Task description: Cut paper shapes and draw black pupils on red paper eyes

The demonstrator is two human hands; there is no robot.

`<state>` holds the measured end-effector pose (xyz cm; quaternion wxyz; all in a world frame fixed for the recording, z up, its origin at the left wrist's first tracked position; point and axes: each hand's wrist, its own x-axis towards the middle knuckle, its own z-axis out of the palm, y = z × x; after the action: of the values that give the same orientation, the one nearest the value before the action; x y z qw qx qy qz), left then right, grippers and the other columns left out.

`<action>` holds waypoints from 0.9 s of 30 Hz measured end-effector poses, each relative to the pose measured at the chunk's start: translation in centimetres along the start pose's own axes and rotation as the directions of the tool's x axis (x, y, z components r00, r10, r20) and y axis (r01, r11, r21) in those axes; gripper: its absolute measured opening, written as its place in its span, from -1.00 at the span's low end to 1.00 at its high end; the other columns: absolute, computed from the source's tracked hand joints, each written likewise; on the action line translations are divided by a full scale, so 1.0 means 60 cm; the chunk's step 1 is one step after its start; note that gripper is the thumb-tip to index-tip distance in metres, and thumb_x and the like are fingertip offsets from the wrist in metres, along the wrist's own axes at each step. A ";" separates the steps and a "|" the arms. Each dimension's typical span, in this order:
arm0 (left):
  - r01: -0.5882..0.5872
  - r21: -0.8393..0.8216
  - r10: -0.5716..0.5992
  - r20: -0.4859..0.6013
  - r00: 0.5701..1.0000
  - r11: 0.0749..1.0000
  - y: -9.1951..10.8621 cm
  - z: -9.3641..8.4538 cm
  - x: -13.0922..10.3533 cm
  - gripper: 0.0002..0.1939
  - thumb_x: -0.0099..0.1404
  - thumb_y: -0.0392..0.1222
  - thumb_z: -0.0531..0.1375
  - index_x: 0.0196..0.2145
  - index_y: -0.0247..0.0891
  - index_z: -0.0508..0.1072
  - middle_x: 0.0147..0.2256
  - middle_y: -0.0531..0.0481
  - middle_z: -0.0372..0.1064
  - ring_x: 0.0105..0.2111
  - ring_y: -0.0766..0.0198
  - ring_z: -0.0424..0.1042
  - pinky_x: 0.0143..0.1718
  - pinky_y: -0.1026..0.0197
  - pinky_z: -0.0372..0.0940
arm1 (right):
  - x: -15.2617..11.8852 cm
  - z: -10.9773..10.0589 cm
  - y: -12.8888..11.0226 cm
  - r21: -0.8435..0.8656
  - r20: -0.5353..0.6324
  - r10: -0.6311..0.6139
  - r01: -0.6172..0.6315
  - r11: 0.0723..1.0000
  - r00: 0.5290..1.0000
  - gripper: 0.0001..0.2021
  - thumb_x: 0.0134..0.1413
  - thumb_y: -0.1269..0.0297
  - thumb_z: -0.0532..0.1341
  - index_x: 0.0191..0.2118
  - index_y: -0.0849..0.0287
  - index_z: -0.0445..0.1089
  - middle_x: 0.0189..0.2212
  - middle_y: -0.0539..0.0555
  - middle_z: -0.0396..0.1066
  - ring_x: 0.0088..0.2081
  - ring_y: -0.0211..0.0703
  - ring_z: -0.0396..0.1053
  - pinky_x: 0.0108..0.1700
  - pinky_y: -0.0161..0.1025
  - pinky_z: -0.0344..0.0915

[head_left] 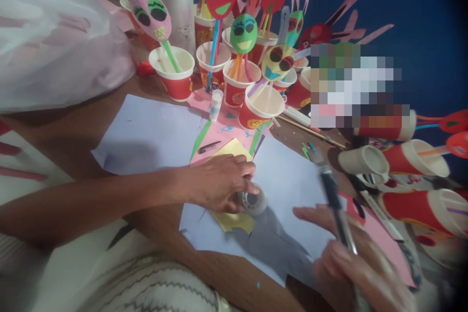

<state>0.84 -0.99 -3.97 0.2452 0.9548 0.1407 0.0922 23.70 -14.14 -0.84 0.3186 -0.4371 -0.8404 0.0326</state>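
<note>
My left hand (223, 183) reaches over the table with fingers curled around a roll of clear tape (253, 201), pressed down on a yellow paper piece (234, 223). Beneath the yellow piece and the tape lie white paper sheets (288, 175). At the lower right, blurred by motion, my right hand (358, 258) holds a pen (338, 212) with a dark upper part and a clear barrel. The pen tilts up and to the left. Its index finger points left above the white paper.
Paper cups (175, 83) with painted egg-shaped faces on straws crowd the back. A glue stick (215, 106) stands near a black pen-like clip (210, 146) on pink paper (226, 131). A white plastic bag (62, 44) fills the upper left. More cups (415, 158) lie tipped at right.
</note>
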 end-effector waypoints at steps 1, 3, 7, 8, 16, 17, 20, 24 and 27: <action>-0.001 -0.006 0.001 0.001 1.000 1.000 0.000 -0.001 0.000 -0.68 0.11 -0.05 0.30 -0.16 -0.14 0.47 -0.25 -0.03 0.31 -0.26 0.16 0.26 -0.29 0.18 0.19 | -0.002 0.011 0.003 -0.007 0.017 0.008 -0.008 1.000 1.000 -0.78 0.17 0.48 0.08 -0.09 0.14 0.31 -0.12 0.21 0.46 -0.04 0.01 0.40 -0.06 0.05 0.35; 0.003 -0.022 -0.003 -0.001 1.000 1.000 0.002 -0.004 0.000 -0.69 0.11 -0.11 0.29 -0.15 -0.15 0.47 -0.25 -0.03 0.31 -0.25 0.16 0.26 -0.26 0.18 0.19 | 0.002 0.037 0.006 -0.029 0.010 0.042 -0.041 0.999 0.999 -0.70 0.13 0.56 0.10 -0.01 0.24 0.24 -0.13 0.25 0.45 -0.03 -0.02 0.38 -0.02 0.03 0.30; 0.018 -0.034 -0.018 0.012 1.000 0.999 0.005 -0.008 0.002 -0.81 0.15 -0.13 0.26 -0.25 -0.18 0.49 -0.24 -0.03 0.31 -0.25 0.18 0.28 -0.22 0.17 0.18 | 0.021 0.082 0.006 -0.021 -0.030 0.098 -0.099 0.995 0.995 -0.63 0.05 0.35 0.29 -0.05 0.29 0.20 -0.16 0.30 0.43 -0.06 0.03 0.39 -0.02 0.05 0.25; 0.021 -0.032 -0.021 0.018 1.000 0.999 0.006 -0.009 0.002 -0.81 0.15 -0.11 0.26 -0.26 -0.19 0.49 -0.24 -0.03 0.31 -0.26 0.19 0.28 -0.22 0.17 0.18 | 0.024 0.088 0.006 -0.023 -0.034 0.097 -0.098 0.995 0.995 -0.62 0.04 0.33 0.30 -0.05 0.28 0.19 -0.16 0.28 0.43 -0.07 0.03 0.39 -0.03 0.05 0.26; 0.026 -0.032 -0.025 0.042 0.999 0.999 0.005 -0.007 0.005 -0.81 0.18 -0.11 0.25 -0.24 -0.20 0.51 -0.24 -0.04 0.32 -0.23 0.16 0.27 -0.18 0.14 0.18 | 0.023 0.100 0.010 -0.050 0.018 0.138 -0.137 0.989 0.990 -0.60 0.05 0.33 0.28 -0.02 0.23 0.15 -0.09 0.26 0.36 -0.05 0.02 0.36 -0.03 0.06 0.29; 0.030 -0.042 -0.027 0.054 0.998 0.999 0.005 -0.010 0.006 -0.80 0.17 -0.11 0.26 -0.25 -0.20 0.51 -0.23 -0.04 0.32 -0.23 0.16 0.28 -0.17 0.14 0.18 | 0.022 0.101 0.010 -0.051 0.021 0.144 -0.143 0.988 0.989 -0.60 0.06 0.32 0.28 -0.02 0.22 0.14 -0.09 0.26 0.36 -0.06 0.02 0.36 -0.03 0.07 0.31; 0.037 -0.102 -0.026 0.102 0.994 0.994 0.004 -0.022 0.009 -0.78 0.15 -0.10 0.28 -0.24 -0.21 0.50 -0.23 -0.04 0.32 -0.24 0.18 0.31 -0.17 0.17 0.19 | 0.018 0.105 0.009 -0.054 0.009 0.155 -0.154 0.987 0.988 -0.62 0.08 0.29 0.26 -0.02 0.20 0.15 -0.10 0.24 0.38 -0.06 0.03 0.38 -0.03 0.11 0.33; 0.083 -0.148 -0.072 0.081 0.994 0.985 0.002 -0.037 0.022 -0.84 0.26 -0.18 0.19 -0.20 -0.23 0.48 -0.26 -0.02 0.32 -0.25 0.25 0.33 -0.20 0.23 0.19 | 0.016 0.108 0.007 -0.031 -0.003 0.197 -0.197 0.980 0.980 -0.63 0.07 0.29 0.26 -0.03 0.19 0.15 -0.11 0.24 0.37 -0.07 0.05 0.38 -0.11 0.08 0.40; 0.116 -0.018 -0.116 -0.004 0.993 0.993 -0.003 -0.035 0.037 -0.78 0.25 -0.06 0.18 -0.39 -0.27 0.46 -0.34 -0.03 0.30 -0.27 0.18 0.29 -0.21 0.16 0.17 | 0.015 0.109 0.006 0.005 -0.002 0.233 -0.233 0.972 0.972 -0.62 0.06 0.29 0.26 -0.04 0.19 0.15 -0.09 0.25 0.36 -0.07 0.04 0.38 -0.15 0.03 0.43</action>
<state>2.37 0.81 -2.00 0.2584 0.9425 0.1957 0.0817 19.90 -11.79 -5.70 0.3149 -0.5320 -0.7828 0.0712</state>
